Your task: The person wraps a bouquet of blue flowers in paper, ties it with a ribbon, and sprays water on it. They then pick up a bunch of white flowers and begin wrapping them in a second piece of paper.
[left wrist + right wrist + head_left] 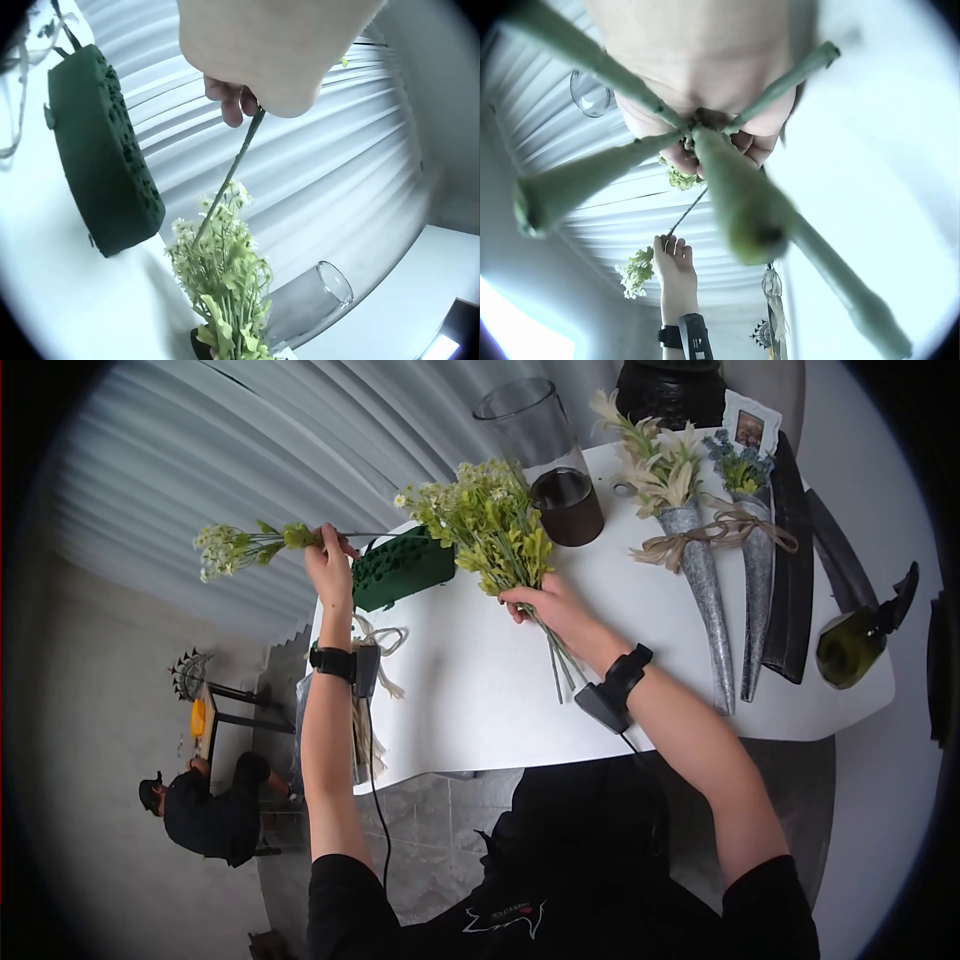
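My left hand (330,568) pinches one flower sprig (228,550) out past the table's left edge, its stem pointing right. In the left wrist view that stem (231,174) runs down from the curled fingers across the bunch. The right hand (560,610) grips a bunch of white and yellow-green flowers (480,520) over the table. Several cut stem ends (742,195) stick out toward the camera in the right wrist view. A dark green foam block (405,568) with a pitted side lies between the two hands.
A glass vase (565,505) stands behind the bunch. Two grey cones with flowers (705,600), a dark trough (790,560) and a green bottle (850,650) are at the right. Cord tassels (385,650) hang near the left wrist. A person (215,810) sits at the far left.
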Available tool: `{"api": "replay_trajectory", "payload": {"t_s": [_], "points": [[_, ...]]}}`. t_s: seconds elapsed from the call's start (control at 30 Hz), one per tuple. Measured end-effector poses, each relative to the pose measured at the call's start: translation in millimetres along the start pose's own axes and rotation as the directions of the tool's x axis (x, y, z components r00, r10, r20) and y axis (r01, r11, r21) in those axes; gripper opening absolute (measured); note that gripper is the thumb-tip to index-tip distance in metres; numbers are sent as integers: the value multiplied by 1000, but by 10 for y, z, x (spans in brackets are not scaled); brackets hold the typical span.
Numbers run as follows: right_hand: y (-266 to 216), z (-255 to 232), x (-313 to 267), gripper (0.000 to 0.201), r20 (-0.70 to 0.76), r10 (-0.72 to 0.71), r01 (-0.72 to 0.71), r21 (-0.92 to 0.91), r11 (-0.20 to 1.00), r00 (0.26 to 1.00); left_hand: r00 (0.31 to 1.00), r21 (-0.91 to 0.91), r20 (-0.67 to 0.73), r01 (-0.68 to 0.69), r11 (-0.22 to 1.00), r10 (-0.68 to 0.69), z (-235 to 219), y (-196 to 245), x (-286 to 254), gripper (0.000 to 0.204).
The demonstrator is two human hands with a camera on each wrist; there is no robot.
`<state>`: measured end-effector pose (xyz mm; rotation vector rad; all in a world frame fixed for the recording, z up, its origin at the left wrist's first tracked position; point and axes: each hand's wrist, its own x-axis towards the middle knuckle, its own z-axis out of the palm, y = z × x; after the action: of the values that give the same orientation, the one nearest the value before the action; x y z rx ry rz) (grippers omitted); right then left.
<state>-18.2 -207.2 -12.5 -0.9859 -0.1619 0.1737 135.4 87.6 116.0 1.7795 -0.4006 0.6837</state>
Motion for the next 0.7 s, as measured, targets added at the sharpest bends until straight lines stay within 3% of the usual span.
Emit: {"api": "replay_trajectory", "payload": {"t_s": [0.07,0.2,0.37,0.5,0.7], "points": [[-17,15,-16,11,-4,14,-14,21,1000,1000,997,140,-9,-70,988,72,25,-6,90,32],[-56,38,-36,12,0,10,-10,54,999,1000,997,250,-51,-51,967,66,149,64,121,34],[10,21,16,12,-3,15,-14,74,997,1000,998,425,20,-57,903,53,271,-12,166,36],[25,15,14,13,6,6,-6,87,996,1000,994,471,47,-107,876,97,391,-129,176,33],[34,3,20,12,14,-8,7,72,997,1000,991,508,122,-105,855,49,544,-212,258,31]]}}
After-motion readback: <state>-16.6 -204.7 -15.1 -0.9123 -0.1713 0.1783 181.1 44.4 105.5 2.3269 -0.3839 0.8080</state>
